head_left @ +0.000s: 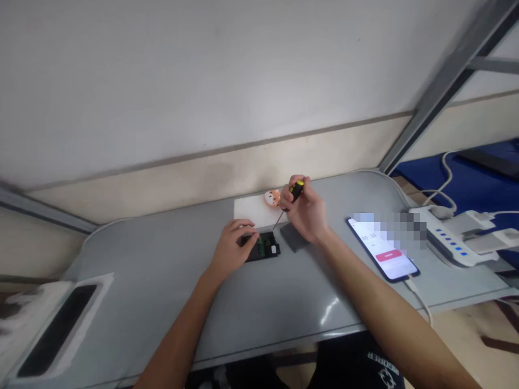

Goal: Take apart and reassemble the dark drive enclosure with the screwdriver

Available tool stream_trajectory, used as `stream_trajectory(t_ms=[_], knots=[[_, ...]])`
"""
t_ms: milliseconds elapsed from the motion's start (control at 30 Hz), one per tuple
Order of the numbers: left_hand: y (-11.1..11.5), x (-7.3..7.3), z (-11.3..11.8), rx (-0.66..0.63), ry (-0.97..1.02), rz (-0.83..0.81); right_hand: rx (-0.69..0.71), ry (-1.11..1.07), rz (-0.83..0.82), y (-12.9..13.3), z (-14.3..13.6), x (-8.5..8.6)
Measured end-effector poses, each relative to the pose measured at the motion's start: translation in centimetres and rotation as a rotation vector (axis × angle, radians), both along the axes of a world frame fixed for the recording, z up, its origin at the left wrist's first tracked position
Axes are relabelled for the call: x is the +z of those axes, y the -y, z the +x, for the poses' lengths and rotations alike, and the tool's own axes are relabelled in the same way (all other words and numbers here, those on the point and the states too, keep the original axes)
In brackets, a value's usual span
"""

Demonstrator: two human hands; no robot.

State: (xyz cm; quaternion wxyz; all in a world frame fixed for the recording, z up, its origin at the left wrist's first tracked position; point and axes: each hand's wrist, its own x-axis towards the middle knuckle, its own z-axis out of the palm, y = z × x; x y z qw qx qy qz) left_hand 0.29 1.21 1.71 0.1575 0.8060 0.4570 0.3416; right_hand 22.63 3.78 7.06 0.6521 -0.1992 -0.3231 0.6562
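A small black electronic device (267, 246) with a green circuit board showing lies on the grey table. My left hand (234, 246) grips its left end, thumb on top, fingers curled round the far side. In my right hand (306, 208) is a black and yellow screwdriver (297, 189), held tilted by its handle. The screwdriver's thin shaft points down to the left, its tip at the device's upper right corner; whether it touches a screw is too small to tell. A dark grey flat piece (294, 237) lies beside the device, partly under my right hand.
Behind the device lie a white sheet (249, 209) and an orange and white animal-face item (272, 198). A lit phone (383, 251) charges at the right, near a white power strip (450, 237) with plugs and cables. Another dark phone-like slab (59, 329) rests at the left edge.
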Motion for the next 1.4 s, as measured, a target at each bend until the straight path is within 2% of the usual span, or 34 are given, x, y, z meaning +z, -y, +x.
stream_trajectory(t_ms=[67, 167, 300, 400, 533, 633, 767, 867, 1067, 1400], knots=[[-1.0, 0.3, 0.6, 0.061, -0.102, 0.037, -0.032, -0.018, -0.007, -0.5, 0.6, 0.0], [-3.2, 0.7, 2.1, 0.065, -0.313, 0.040, -0.047, -0.045, 0.013, -0.8, 1.1, -0.2], [-5.8, 0.7, 4.0, 0.048, -0.381, 0.014, -0.011, -0.059, 0.038, -0.6, 0.7, -0.4], [-6.6, 0.7, 4.0, 0.007, -0.399, -0.005, 0.037, -0.073, 0.036, -0.3, 0.0, -0.9], [-5.4, 1.0, 1.7, -0.055, -0.355, -0.051, 0.065, -0.058, 0.076, 0.3, -1.3, -1.4], [-3.2, 1.0, -1.1, -0.004, -0.217, -0.117, 0.054, -0.004, 0.097, 1.0, -2.3, -1.8], [-0.2, 0.1, -3.8, -0.031, -0.150, -0.158, 0.002, 0.059, 0.099, 1.7, -3.9, -2.5], [0.7, -0.8, -4.1, -0.067, -0.102, -0.140, 0.002, 0.080, 0.129, 2.0, -5.1, -3.2], [0.4, -1.3, -3.3, -0.153, -0.058, -0.115, -0.012, 0.119, 0.178, 2.3, -6.3, -4.1], [0.3, -2.0, -3.5, -0.147, -0.101, -0.073, -0.056, 0.205, 0.151, 3.1, -6.3, -3.4]])
